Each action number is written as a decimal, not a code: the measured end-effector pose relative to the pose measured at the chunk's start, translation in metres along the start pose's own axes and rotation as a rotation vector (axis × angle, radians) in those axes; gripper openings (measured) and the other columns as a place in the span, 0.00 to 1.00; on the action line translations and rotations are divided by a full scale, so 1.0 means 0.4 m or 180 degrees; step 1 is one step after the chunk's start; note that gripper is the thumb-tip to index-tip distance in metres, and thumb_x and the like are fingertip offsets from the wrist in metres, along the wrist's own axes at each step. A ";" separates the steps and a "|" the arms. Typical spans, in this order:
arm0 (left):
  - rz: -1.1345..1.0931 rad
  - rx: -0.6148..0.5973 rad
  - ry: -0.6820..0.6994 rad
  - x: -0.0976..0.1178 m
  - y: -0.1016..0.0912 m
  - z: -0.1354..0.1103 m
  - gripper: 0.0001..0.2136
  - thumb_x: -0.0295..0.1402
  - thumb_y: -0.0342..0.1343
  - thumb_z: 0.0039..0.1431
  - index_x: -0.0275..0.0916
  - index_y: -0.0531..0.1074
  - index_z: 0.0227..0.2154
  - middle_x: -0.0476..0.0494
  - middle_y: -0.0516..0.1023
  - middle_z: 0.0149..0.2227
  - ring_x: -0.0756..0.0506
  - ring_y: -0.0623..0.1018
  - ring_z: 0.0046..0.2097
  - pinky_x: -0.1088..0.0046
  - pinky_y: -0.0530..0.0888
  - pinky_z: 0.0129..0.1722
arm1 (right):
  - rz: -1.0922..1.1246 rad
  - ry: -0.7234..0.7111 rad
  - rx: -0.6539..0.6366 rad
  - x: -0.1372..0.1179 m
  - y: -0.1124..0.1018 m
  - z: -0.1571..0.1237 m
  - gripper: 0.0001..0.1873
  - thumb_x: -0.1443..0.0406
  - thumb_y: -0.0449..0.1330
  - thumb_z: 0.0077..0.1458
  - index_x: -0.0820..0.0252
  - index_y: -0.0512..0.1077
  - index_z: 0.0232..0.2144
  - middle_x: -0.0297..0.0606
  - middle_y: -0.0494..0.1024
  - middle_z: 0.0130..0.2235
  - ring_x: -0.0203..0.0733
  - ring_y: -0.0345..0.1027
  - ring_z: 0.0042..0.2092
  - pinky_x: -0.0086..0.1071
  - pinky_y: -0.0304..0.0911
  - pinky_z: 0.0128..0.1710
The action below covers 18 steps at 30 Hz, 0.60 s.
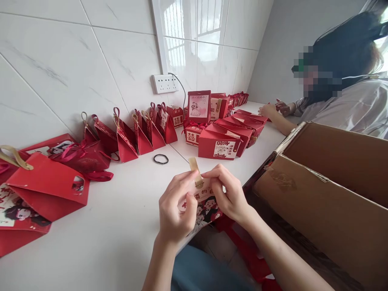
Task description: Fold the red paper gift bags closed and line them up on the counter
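Note:
A printed red and white gift box point(209, 210) with a cartoon couple stands at the table's front edge, between my hands. Through its top runs a gold strap point(194, 165), whose loose end sticks up. My left hand point(176, 202) grips the box's left side, with the index fingertip pressed on the strap. My right hand point(228, 194) is closed at the upper right of the box, index fingertip beside the strap. Its other fingertips are partly hidden against the box.
Red gift boxes with loops point(127, 141) line the wall, and a larger red box point(51, 186) sits at left. More red boxes point(220, 141) stand ahead. A black hair tie point(160, 159) lies on the white table point(121, 226). Right are a cardboard box point(321, 194) and another person point(348, 97).

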<state>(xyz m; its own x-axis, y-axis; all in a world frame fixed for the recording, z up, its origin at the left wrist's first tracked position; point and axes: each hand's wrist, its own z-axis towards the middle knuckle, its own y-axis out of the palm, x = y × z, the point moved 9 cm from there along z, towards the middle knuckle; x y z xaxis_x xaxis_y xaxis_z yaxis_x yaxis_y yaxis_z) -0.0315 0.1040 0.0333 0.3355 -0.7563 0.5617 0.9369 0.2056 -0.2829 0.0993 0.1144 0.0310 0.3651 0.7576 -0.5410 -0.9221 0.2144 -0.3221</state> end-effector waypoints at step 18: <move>-0.1267 -0.0153 -0.2413 0.008 -0.014 -0.088 0.14 0.44 0.55 0.59 0.37 0.75 0.28 0.49 0.69 0.17 0.48 0.70 0.21 0.73 0.68 0.20 | 0.1242 0.2108 -0.0322 -0.024 -0.072 -0.101 0.16 0.55 0.59 0.57 0.60 0.66 0.25 0.30 0.67 0.24 0.31 0.61 0.25 0.23 0.58 0.20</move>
<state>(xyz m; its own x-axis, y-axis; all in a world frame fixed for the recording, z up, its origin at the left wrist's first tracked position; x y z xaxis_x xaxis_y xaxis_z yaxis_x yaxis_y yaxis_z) -0.0393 0.0786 0.0091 -0.0261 -0.1434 0.9893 0.9994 -0.0265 0.0226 0.1275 0.0760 0.0140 0.0460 0.2332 -0.9713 -0.9952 -0.0738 -0.0649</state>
